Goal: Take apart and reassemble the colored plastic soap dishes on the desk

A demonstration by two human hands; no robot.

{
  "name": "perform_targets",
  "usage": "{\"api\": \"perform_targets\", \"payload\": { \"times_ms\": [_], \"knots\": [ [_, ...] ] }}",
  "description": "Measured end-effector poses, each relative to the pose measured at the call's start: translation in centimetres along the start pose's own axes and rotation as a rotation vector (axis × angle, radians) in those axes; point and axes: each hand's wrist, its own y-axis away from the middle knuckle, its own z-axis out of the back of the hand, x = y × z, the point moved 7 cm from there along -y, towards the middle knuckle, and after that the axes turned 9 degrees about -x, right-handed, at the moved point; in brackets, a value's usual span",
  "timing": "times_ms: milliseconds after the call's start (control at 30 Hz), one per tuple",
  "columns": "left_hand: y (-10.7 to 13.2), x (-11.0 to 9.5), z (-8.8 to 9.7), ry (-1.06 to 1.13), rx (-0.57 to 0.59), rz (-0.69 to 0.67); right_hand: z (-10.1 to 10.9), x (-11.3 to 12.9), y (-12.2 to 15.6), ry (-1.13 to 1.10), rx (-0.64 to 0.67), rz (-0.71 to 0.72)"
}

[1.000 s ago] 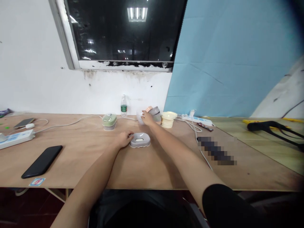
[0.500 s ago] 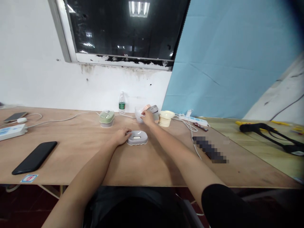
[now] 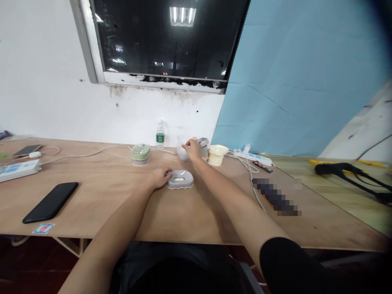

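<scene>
A shallow grey oval dish (image 3: 179, 184), which looks like a soap-box base, lies on the table with a small pale oblong piece in its middle. My left hand (image 3: 159, 178) rests at its left end, fingers curled over the rim. Farther back, my right hand (image 3: 192, 150) reaches to a clear plastic bowl (image 3: 181, 153), its fingertips pinched together at the bowl. Whatever they hold is too small to tell. Just behind and right of that hand stand grey parts (image 3: 202, 143). Stacked cream-coloured dishes (image 3: 215, 155) sit to their right.
A green-and-grey box (image 3: 141, 154) and a plastic bottle (image 3: 160, 136) stand toward the wall. Black phone (image 3: 50, 202) at left front; power strips (image 3: 20, 169) and cables lie at both sides. A blurred-out dark item (image 3: 275, 196) and a black strap-like frame (image 3: 346, 169) are at right.
The whole view has shifted slightly. My right hand has stayed at the clear bowl with only a small turn of the fingers; my left hand keeps its place on the grey dish.
</scene>
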Motion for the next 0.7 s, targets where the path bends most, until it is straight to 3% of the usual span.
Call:
{"api": "perform_targets", "payload": {
  "times_ms": [133, 233, 333, 400, 533, 700],
  "knots": [
    [0.0, 0.0, 0.0, 0.0, 0.003, -0.001, 0.2, 0.2, 0.0, -0.054, 0.036, 0.028],
    [0.1, 0.1, 0.0, -0.003, 0.006, 0.003, 1.4, 0.8, 0.6, -0.173, -0.044, 0.03],
    [0.1, 0.3, -0.2, 0.004, 0.01, 0.007, 3.8, 1.4, 3.2, -0.311, -0.166, -0.012],
    [0.0, 0.6, -0.4, 0.025, -0.009, 0.026, 5.1, 1.6, 6.0, -0.371, -0.157, -0.039],
    [0.0, 0.7, -0.1, 0.095, -0.113, 0.039, 7.4, 2.4, 10.8, -0.331, -0.062, 0.046],
    [0.1, -0.6, 1.4, 0.107, -0.286, -0.063, 9.2, 3.9, 12.1, -0.334, -0.07, 0.164]
  ]
}}
